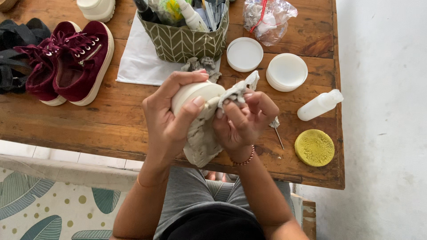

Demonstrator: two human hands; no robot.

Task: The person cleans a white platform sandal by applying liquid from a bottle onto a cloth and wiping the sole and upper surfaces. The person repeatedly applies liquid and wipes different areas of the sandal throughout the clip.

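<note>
Above the near edge of the table (111, 129), the left hand (167, 118) grips a cream platform shoe (195, 91) by its sole. The right hand (242, 122) pinches a grey cloth (233, 93) against it. A yellow sponge (314, 147) lies to the right.

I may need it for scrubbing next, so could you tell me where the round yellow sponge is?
In the head view the round yellow sponge lies on the wooden table near its front right corner, just below the small white squeeze bottle.
</note>
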